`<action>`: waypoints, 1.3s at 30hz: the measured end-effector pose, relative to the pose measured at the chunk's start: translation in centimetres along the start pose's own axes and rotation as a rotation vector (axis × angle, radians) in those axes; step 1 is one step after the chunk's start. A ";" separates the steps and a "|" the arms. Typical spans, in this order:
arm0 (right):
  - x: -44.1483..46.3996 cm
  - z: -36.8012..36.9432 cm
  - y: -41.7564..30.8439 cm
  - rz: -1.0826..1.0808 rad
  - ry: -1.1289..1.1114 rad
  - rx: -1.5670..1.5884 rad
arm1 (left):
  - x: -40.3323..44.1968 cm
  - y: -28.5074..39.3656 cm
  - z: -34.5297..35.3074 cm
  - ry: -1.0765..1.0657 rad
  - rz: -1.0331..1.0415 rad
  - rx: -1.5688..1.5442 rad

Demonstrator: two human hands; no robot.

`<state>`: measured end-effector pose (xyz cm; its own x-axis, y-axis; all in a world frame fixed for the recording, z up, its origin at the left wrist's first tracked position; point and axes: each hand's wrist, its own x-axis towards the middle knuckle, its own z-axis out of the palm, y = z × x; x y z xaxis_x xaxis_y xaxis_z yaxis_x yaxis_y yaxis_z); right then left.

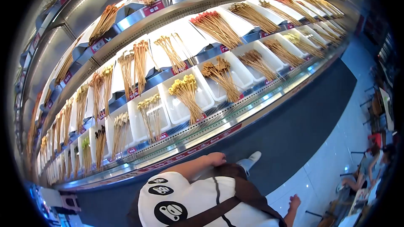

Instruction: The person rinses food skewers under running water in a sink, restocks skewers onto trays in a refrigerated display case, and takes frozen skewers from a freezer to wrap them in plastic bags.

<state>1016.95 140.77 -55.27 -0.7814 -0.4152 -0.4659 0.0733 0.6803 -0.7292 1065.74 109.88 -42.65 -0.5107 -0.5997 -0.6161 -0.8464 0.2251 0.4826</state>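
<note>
My left hand (216,158) hangs beside the front edge of a refrigerated display shelf (185,143), touching nothing. Its fingers look curled in and no object shows in them. On the other side of my body, my right hand (294,203) is held out above the pale floor, fingers slightly apart and nothing in it. Nearest to my left hand, white trays hold skewers with yellow pieces (184,90), and beside them stand skewers with brown folded pieces (219,73).
Upper tiers carry red-tipped skewers (209,19) and more trays with small red labels. A dark floor mat (311,109) runs along the case over pale tiles (324,164). To the right, a seated person (370,168) is near tables and stools. My shoe (254,157) shows ahead.
</note>
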 end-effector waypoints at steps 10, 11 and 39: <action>15.6 1.1 -12.1 -0.496 -0.201 -0.532 | 19.9 14.6 -8.5 0.060 0.037 -0.176; 16.5 0.9 -12.5 -0.470 -0.225 -0.556 | 21.3 16.0 -9.6 0.108 0.102 -0.173; 36.3 10.3 -30.0 -0.470 -0.743 -0.661 | 5.4 -2.0 -45.0 1.319 -0.856 0.058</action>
<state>992.80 99.04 -55.42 -0.0604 -0.8270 -0.5589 -0.6537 0.4559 -0.6040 1071.48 71.65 -18.93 0.5643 -0.7738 0.2879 -0.8244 -0.5096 0.2463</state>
